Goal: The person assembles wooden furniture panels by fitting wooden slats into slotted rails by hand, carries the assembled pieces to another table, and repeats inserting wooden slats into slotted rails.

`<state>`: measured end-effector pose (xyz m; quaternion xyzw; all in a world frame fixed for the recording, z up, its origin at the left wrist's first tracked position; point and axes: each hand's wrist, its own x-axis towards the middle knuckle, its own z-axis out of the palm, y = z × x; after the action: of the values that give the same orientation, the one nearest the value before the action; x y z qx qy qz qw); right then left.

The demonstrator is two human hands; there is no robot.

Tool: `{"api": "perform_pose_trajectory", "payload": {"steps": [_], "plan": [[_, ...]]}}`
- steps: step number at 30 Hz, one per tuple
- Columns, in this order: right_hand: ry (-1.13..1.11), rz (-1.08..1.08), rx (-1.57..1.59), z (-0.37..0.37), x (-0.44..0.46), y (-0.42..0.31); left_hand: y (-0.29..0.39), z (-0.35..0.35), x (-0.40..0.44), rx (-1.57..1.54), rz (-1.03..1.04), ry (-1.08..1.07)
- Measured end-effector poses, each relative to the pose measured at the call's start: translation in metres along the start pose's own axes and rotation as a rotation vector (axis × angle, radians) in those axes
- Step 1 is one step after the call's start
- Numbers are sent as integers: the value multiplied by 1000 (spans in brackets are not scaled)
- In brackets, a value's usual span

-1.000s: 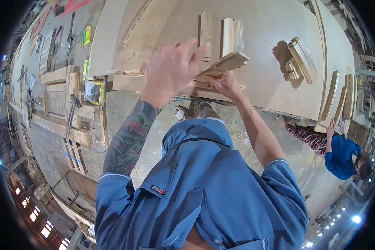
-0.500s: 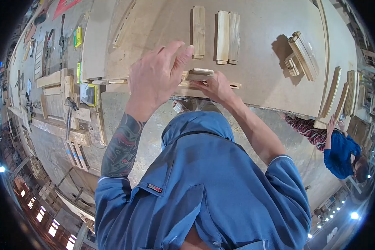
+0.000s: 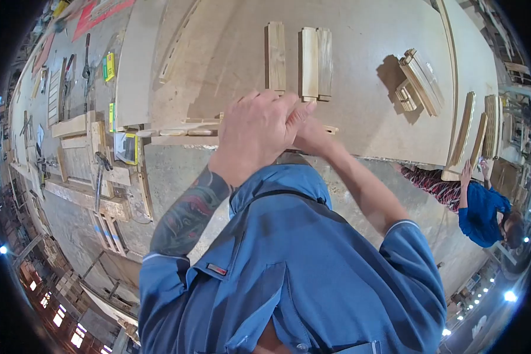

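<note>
My left hand [image 3: 258, 127] is over the near edge of the table, fingers bent forward and thumb lying across toward my right hand. What lies under its palm and fingers is hidden. My right hand [image 3: 314, 139] is close against it, its fingers behind the left hand. A slotted wooden strip [image 3: 331, 130] sticks out beyond my right hand along the table edge. To the left of my hands, more wooden strips [image 3: 186, 132] lie along the same edge. Just beyond my fingers lie a single wooden slat [image 3: 276, 56] and a pair of slats [image 3: 310, 62].
A stack of wooden pieces [image 3: 422, 82] sits on the table [image 3: 360, 76] to the right. Clamps [image 3: 103, 162], a wooden frame [image 3: 71, 141] and yellow-edged boxes [image 3: 125, 146] are at the left. A co-worker in blue [image 3: 482, 215] stands at the right edge beside long strips [image 3: 465, 127].
My left hand has come down and right, from raised with thumb apart to over the wooden piece beside my right hand. That short piece is now hidden. The view has shifted slightly.
</note>
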<state>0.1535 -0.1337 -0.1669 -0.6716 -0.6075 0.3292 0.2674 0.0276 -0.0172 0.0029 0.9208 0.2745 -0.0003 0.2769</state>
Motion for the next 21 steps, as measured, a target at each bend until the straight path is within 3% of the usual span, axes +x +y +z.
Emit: {"api": "perform_pose_trajectory", "payload": {"steps": [3, 5, 6, 8, 9, 12, 14, 15, 16, 18, 20, 21], "plan": [[-172, 281, -155, -51, 49, 14, 0, 6, -4, -2, 10, 154], [211, 289, -281, -30, 91, 41, 0, 7, -4, -13, -14, 136], [216, 291, -275, -13, 106, 47, 0, 7, -4, -7, -11, 131], [648, 320, -804, 20, 130, 49, 3, 6, -3, 14, -37, 152], [649, 333, -807, 32, 137, 47, 4, 7, -4, 11, -28, 144], [547, 523, -558, 36, 140, 38, 5, 5, -2, 49, -46, 141], [291, 575, -51, 10, 121, 28, 6, 3, -1, 29, -84, 148], [306, 263, -59, 9, 110, 53, 5, 5, -1, 22, -81, 151], [303, 264, -67, -3, 92, 45, 2, 8, -1, -2, -40, 215], [525, 392, 686, -32, 48, 5, -1, 12, 1, -37, -9, 290], [406, 192, 578, -47, 4, 4, -3, 11, 2, 10, -15, 225], [405, 194, 574, -44, -8, 13, -5, 12, 2, 6, -15, 226]]}}
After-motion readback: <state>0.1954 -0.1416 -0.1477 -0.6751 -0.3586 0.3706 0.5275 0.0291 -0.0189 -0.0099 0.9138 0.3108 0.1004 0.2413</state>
